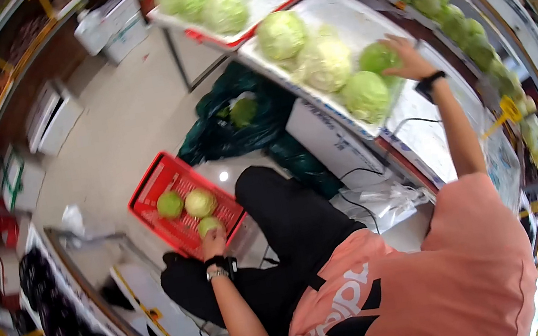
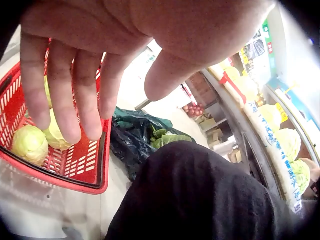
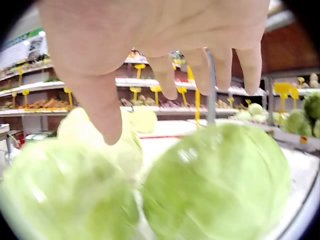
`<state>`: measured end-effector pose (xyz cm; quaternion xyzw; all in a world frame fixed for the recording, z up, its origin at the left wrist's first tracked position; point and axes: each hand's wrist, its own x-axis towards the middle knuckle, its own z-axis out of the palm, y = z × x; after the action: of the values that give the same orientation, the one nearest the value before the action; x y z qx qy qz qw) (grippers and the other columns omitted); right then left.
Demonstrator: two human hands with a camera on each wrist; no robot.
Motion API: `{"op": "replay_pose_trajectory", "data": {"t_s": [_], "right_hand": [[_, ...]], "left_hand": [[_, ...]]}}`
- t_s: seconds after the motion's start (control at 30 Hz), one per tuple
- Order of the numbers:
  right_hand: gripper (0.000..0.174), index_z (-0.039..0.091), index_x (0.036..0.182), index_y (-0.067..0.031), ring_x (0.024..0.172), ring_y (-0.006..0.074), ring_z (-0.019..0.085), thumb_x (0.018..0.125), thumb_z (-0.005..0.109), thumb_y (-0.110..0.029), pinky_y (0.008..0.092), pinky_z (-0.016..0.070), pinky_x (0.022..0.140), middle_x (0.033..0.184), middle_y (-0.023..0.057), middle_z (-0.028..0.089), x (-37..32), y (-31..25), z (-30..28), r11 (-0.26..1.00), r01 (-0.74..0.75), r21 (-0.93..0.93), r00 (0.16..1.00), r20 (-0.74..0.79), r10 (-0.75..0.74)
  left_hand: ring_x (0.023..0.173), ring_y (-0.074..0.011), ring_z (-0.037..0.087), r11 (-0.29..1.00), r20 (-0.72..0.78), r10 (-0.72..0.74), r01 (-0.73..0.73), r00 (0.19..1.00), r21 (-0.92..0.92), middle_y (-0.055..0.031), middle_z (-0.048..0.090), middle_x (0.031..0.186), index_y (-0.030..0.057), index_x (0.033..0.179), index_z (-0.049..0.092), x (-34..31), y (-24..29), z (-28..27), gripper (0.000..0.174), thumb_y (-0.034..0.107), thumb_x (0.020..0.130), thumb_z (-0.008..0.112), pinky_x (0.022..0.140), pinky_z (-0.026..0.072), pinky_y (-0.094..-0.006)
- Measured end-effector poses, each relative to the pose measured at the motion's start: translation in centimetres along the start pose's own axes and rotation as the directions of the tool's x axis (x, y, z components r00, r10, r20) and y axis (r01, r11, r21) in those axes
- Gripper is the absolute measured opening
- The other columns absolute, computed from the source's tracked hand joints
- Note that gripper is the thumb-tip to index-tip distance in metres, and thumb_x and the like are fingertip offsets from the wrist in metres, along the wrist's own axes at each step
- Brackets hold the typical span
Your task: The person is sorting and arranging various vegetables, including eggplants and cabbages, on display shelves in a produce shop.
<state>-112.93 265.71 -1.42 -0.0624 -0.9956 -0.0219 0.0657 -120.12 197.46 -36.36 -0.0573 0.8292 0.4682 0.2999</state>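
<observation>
My left hand (image 1: 214, 242) is over the near end of a red plastic basket (image 1: 142, 177), right by a green cabbage (image 1: 207, 226). Its fingers hang loose and hold nothing in the left wrist view. Two more cabbages (image 1: 200, 202) lie deeper in that basket. On the white display tray (image 1: 347, 5), my right hand (image 1: 411, 60) reaches over a smooth green cabbage (image 3: 217, 185), fingers spread above it. A second cabbage (image 1: 365, 96) sits beside that one. Paler cabbages (image 1: 324, 65) stand further along the tray.
A dark green plastic bag (image 1: 205, 125) with leaves in it lies on the floor beyond the basket. Another tray of cabbages (image 1: 225, 13) stands further off. Dark purple produce (image 1: 67, 323) fills a shelf on the left. White boxes (image 1: 54, 118) stand on the floor.
</observation>
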Motion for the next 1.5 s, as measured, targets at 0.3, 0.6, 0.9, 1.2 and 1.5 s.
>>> {"op": "replay_pose_trajectory", "data": {"t_s": [0.3,0.6,0.9,1.2,1.5], "right_hand": [[0.041,0.067,0.117,-0.0024,0.106,0.028,0.065,0.079,0.077,-0.013,0.0367,0.0489,0.093,0.115,0.0129,0.069,0.9,-35.2,-11.5,0.494,0.611,0.618,0.782,-0.376,-0.497],[0.033,0.065,0.111,-0.0011,0.099,0.031,0.067,0.089,0.067,-0.025,0.0378,0.0527,0.088,0.108,0.0163,0.069,10.8,-61.4,5.7,0.244,0.609,0.755,0.668,-0.322,-0.671],[0.092,0.047,0.138,-0.0135,0.115,0.0429,0.059,0.064,0.083,-0.053,0.048,0.0484,0.1,0.135,0.0244,0.051,12.4,-65.8,35.8,0.744,0.462,0.484,0.597,0.45,-0.664],[0.119,0.025,0.153,-0.0206,0.134,0.0455,0.042,0.059,0.085,-0.06,0.0502,0.0474,0.102,0.156,0.0201,0.026,11.1,-68.8,50.6,0.964,0.26,0.059,0.585,0.784,-0.206],[0.131,0.009,0.156,-0.0355,0.143,0.0495,0.021,0.056,0.091,-0.051,0.0592,0.0453,0.103,0.161,0.017,0.006,11.2,-71.1,58.1,0.983,0.181,-0.025,0.664,0.74,-0.104]], "left_hand": [[0.099,-0.0303,0.068,0.989,-0.073,0.042,-0.031,0.996,0.146,-0.0162,0.072,0.103,0.0055,0.115,0.067,-0.8,1.7,0.1,0.046,0.045,0.094,0.055,0.089,0.0504,-0.0394],[0.097,-0.0339,0.067,0.999,-0.168,-0.005,0.011,0.986,0.038,-0.0152,0.071,0.099,0.0078,0.106,0.068,-4.1,3.5,-1.2,0.038,0.042,0.092,0.059,0.085,0.0514,-0.0435],[0.091,-0.0391,0.065,0.996,-0.375,0.089,-0.079,0.923,0.041,-0.0196,0.068,0.094,0.0037,0.108,0.063,-7.4,3.2,-3.2,0.033,0.032,0.091,0.06,0.078,0.0507,-0.0491],[0.095,-0.036,0.06,0.993,-0.31,0.046,-0.076,0.95,-0.085,-0.0168,0.062,0.102,0.0021,0.121,0.055,-10.2,5.2,-10.2,0.038,0.027,0.093,0.06,0.081,0.0473,-0.0455],[0.101,-0.0312,0.058,0.989,-0.162,-0.061,0.038,0.985,-0.141,-0.0139,0.061,0.11,0.0014,0.129,0.054,-8.8,5.8,-11.0,0.045,0.026,0.092,0.062,0.088,0.0465,-0.0416]]}}
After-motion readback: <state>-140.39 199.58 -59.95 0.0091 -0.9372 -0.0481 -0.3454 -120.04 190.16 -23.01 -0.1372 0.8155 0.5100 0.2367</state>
